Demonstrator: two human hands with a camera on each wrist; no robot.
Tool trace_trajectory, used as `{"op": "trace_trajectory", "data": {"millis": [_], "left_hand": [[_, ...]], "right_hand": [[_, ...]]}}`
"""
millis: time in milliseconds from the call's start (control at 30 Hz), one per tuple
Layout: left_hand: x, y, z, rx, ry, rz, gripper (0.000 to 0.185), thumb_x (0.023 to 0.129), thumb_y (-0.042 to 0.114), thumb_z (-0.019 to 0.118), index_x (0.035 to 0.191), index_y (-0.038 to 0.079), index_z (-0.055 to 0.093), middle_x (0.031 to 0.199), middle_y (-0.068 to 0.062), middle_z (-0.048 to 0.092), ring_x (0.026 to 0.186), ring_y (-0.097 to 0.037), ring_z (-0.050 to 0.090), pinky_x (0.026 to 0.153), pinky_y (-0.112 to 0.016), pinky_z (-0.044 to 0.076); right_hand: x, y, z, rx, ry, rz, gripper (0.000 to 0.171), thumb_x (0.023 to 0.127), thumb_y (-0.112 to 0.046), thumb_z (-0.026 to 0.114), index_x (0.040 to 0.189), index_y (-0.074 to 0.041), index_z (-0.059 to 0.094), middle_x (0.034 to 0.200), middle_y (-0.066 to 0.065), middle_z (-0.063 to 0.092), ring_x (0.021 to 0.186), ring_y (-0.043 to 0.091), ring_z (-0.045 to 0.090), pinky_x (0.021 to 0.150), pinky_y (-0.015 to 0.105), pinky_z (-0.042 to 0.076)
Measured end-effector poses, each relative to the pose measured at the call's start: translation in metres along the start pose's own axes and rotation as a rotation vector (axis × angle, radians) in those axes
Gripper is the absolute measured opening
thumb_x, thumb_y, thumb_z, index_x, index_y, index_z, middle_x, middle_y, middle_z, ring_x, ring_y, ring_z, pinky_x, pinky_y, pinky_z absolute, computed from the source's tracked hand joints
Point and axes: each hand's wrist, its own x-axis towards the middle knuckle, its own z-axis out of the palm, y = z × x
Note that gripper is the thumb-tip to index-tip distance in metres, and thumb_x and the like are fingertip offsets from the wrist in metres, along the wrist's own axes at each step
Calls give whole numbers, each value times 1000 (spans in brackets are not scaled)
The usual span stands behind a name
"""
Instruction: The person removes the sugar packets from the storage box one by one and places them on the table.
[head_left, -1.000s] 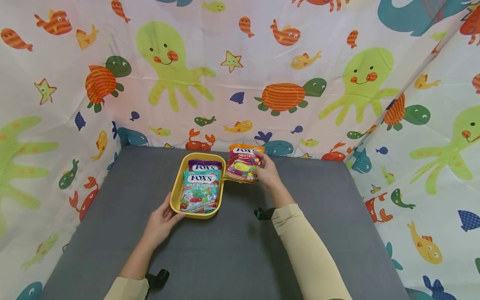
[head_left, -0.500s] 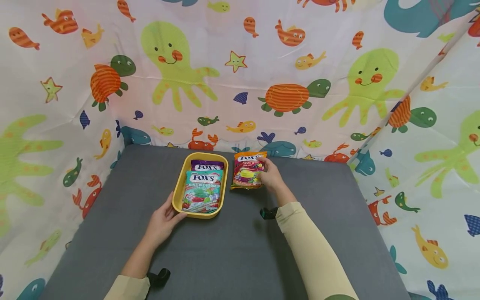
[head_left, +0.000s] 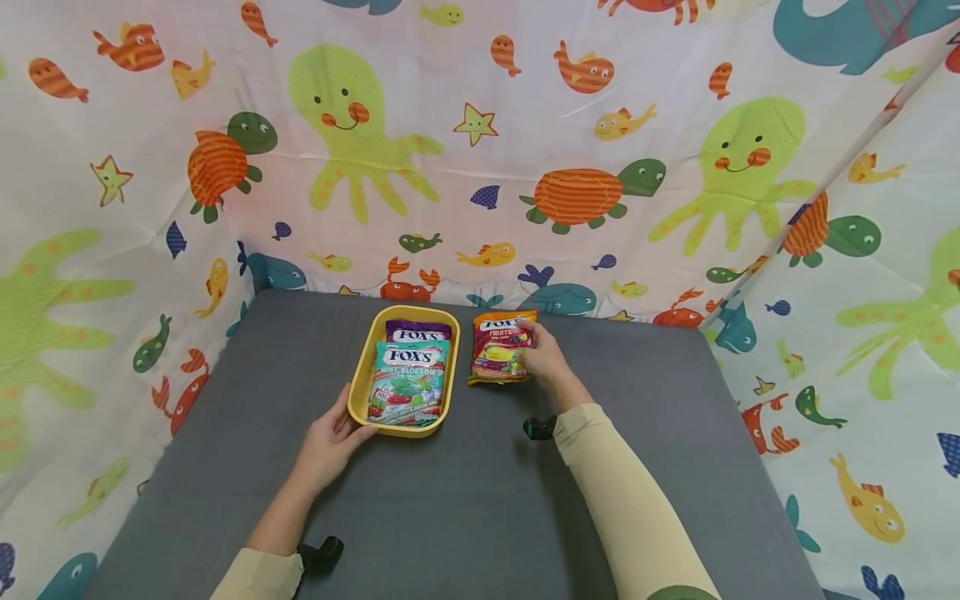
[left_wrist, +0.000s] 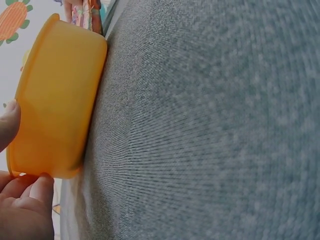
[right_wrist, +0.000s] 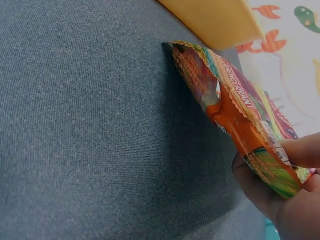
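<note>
A yellow oblong tray (head_left: 360, 375) sits on the grey table and holds a teal mint candy bag (head_left: 407, 381) lying over a purple candy bag (head_left: 417, 331). My left hand (head_left: 330, 437) grips the tray's near left corner, thumb on the rim; the left wrist view shows the tray's wall (left_wrist: 55, 100) between thumb and fingers. An orange fruit candy bag (head_left: 499, 347) lies on the table just right of the tray. My right hand (head_left: 546, 357) pinches its right edge; in the right wrist view the bag (right_wrist: 235, 110) is tilted, its far end down on the table.
The grey table (head_left: 465, 500) is walled at the back and both sides by a sea-animal print cloth (head_left: 480, 167). Small black wrist camera mounts (head_left: 538, 428) show under each sleeve. Bare table stretches in front of the tray and to its right.
My right hand has carried the orange bag from the tray's right rim down onto the table beside it. The left hand has kept its hold on the tray.
</note>
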Motion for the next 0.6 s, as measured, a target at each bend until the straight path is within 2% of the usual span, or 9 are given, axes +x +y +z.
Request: {"op": "trace_trajectory", "data": {"millis": [133,200,300,433,500,600], "left_hand": [[0,2,0,6,6,0,90,96,28,71,163,10,14,167,-14,21,149,-30,32,110,-35,40],[0,2,0,10,8,-5,90,96,29,71,163,11,14,167,-13,21,149,-30,33,110,-35,40],[0,1,0,22,7,-6,91,95,32,72,163,12,14,167,-12,21,148,-29,34,109,-34,41],[-1,-1,0,35,8,0,91,95,33,72,163,12,14,167,-12,21,148,-29,35,109,-34,42],[-2,0,0,42,10,6,91,95,32,72,163,11,14,167,-13,21,147,-29,35,109,-35,42],[-2,1,1,46,8,4,91,96,30,71,163,11,13,167,-13,21,148,-29,35,109,-35,42]], "right_hand": [[1,0,1,-53,-24,-26,78,86,19,52,153,-19,41,157,11,40,125,32,49,84,35,55],[0,-1,3,-98,-30,-34,79,86,19,51,154,-19,39,157,11,39,122,33,50,76,34,53],[-1,0,5,-233,-21,-50,79,87,15,53,155,-21,37,158,12,37,123,33,49,81,38,54],[-1,1,7,-365,3,-62,76,89,9,54,156,-23,36,159,14,35,129,35,47,96,47,53],[-1,2,7,-366,3,-58,76,89,9,53,156,-22,37,159,15,35,129,36,47,92,47,55],[-2,1,7,-358,8,-44,76,88,10,52,156,-22,38,159,16,35,124,36,49,76,39,56]]}}
